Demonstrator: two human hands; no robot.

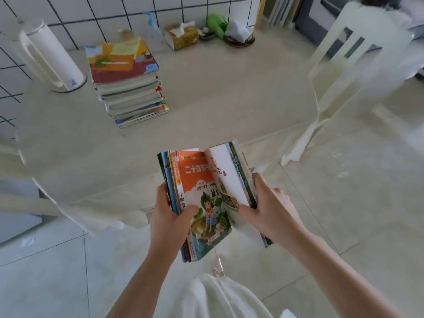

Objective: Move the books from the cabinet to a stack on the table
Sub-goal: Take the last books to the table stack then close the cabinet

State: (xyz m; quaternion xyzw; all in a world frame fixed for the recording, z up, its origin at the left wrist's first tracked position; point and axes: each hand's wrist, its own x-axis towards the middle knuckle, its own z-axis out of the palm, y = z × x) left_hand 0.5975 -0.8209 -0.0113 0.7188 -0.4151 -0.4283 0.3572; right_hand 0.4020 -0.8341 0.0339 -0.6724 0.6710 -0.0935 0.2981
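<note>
I hold a bundle of several thin children's books (202, 193) in front of me, just short of the table's near edge. My left hand (169, 216) grips the left part, topped by an orange-covered book, thumb on its cover. My right hand (270, 207) grips the right part, whose white cover tilts up. The two parts fan apart in a V. A stack of several books (128, 81) stands on the cream table (218, 88) at its far left. The cabinet is out of view.
A white kettle (52, 58) stands left of the stack by the tiled wall. A tissue box (181, 36), a green toy (216, 24) and a small basket (241, 37) line the table's back edge. A white chair (344, 65) stands at the right.
</note>
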